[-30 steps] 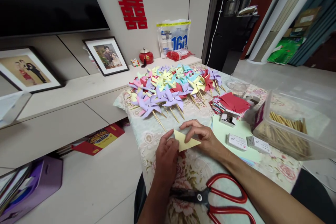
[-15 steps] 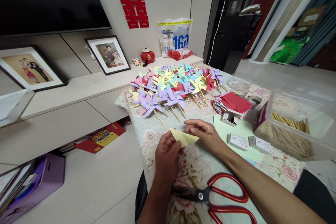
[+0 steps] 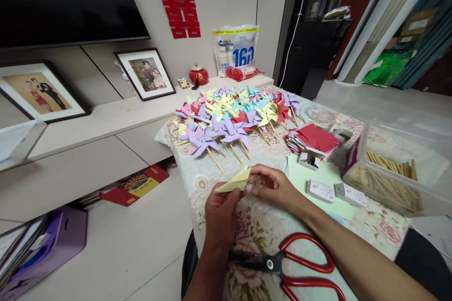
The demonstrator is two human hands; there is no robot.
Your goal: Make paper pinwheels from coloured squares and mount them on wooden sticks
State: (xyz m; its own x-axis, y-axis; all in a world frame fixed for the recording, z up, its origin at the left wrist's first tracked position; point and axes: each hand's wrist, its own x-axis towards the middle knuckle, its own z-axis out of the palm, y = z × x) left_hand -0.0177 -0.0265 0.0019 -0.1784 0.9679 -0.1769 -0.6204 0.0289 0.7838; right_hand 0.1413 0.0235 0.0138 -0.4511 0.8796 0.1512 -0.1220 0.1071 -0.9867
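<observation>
My left hand (image 3: 222, 207) pinches a folded piece of pale yellow paper (image 3: 235, 182), thumb in front and fingers behind. At the paper's right end, my right hand (image 3: 273, 187) has its fingers bent against the edge; their tips are partly hidden. Below the hands, large scissors (image 3: 270, 263) with red handles lie on the flowered tablecloth (image 3: 201, 202), blades pointing left beneath my left wrist. Beyond my hands lies a big pile of paper pinwheels (image 3: 233, 117) on sticks, in purple, yellow, red, blue and pink.
To the right are a stack of coloured paper (image 3: 316, 138), an open small box (image 3: 310, 159), two closed small boxes (image 3: 320, 190) on pale green sheets (image 3: 296, 174), and a clear bin of sticks (image 3: 384, 188). A low cabinet (image 3: 88, 136) with framed photos runs along the wall.
The yellow paper has been turned, its point now up and to the right, and sits slightly further left. My right hand's fingers have bent in against its edge.
</observation>
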